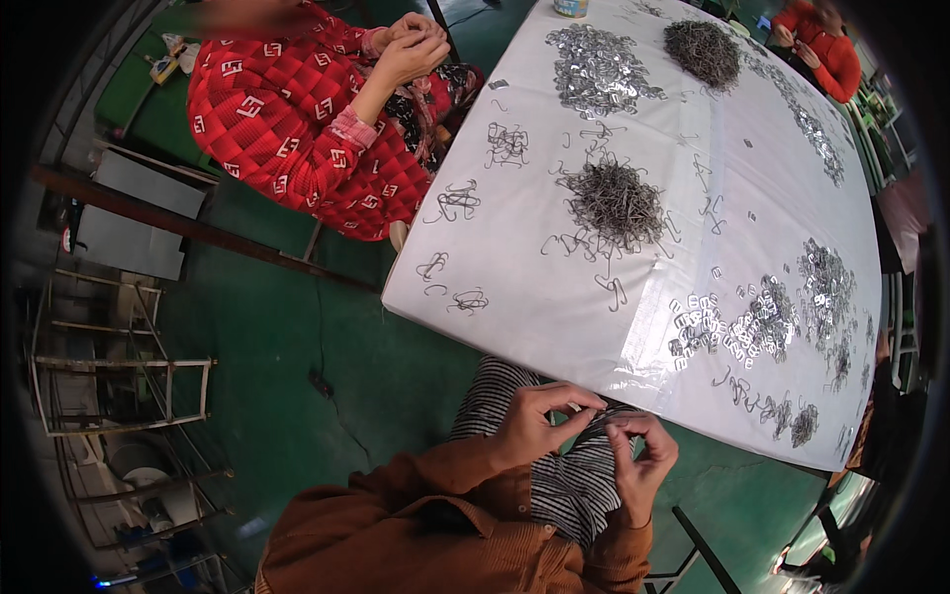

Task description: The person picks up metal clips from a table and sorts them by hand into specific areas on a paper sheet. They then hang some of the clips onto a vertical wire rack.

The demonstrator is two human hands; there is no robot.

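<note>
My left hand (537, 424) and my right hand (643, 457) are close together above my lap, just off the table's near edge. Thumb and forefinger are pinched on each. Between the fingertips is something small and thin, too small to make out. Nearest to them on the white-covered table (554, 342) lie loose flat silver metal clips (696, 327) with slots. Several bent wire hooks (737, 386) are scattered to the right of my hands. Farther off rises a tangled heap of grey wire hooks (616, 203), with small groups of hooks (465, 300) along the left edge.
A person in a red patterned jacket (297, 129) sits at the left side, hands together. Another in orange-red (836, 59) is at the far right. More clip piles (599, 69), a second hook heap (703, 54) and a tin (571, 8) stand farther away. Metal frames (124, 361) stand left.
</note>
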